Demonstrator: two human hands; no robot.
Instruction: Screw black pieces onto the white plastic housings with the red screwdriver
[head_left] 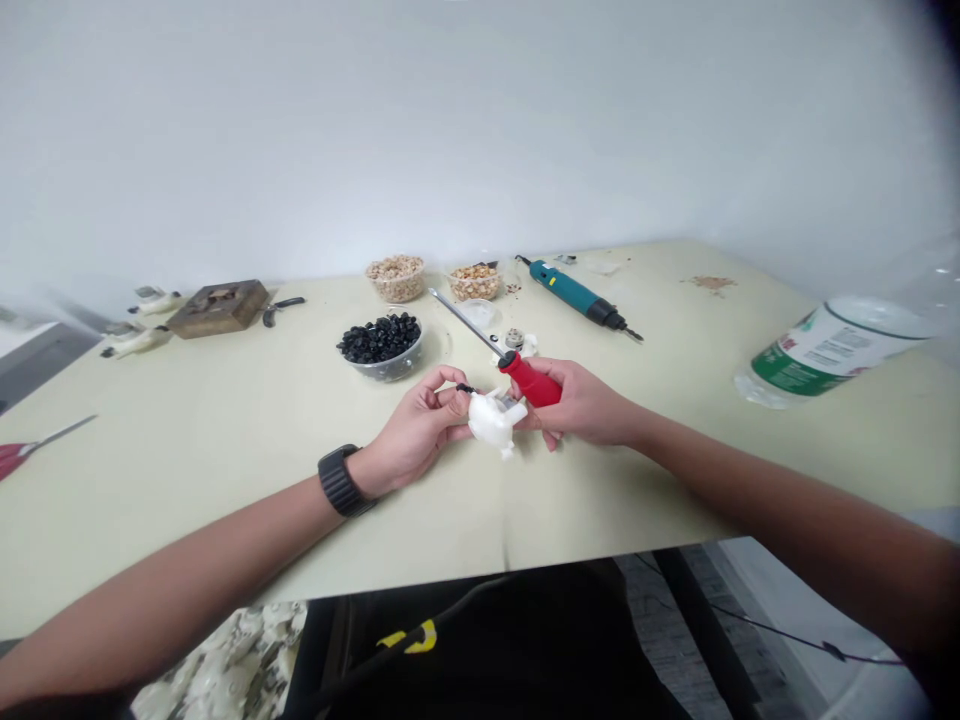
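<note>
My left hand point(416, 428), a dark watch band on its wrist, is closed on the left side of a white plastic part point(491, 422). A small black piece point(464, 388) sticks out at its thumb and fingertips. In my right hand point(589, 402) is a screwdriver point(536, 382) with a red handle, its metal shaft pointing away to the far left. Fingers of that hand also reach the right side of the white part. Just beyond the hands lies another white part with a round metal piece point(514, 340).
Beyond my hands stand a bowl of black pieces point(388, 365) and two tubs of small parts point(395, 290) point(474, 290). A teal power screwdriver point(574, 292) lies behind; a large bottle point(825, 350) lies right. Leftward are a brown block point(219, 308) and another screwdriver point(45, 445).
</note>
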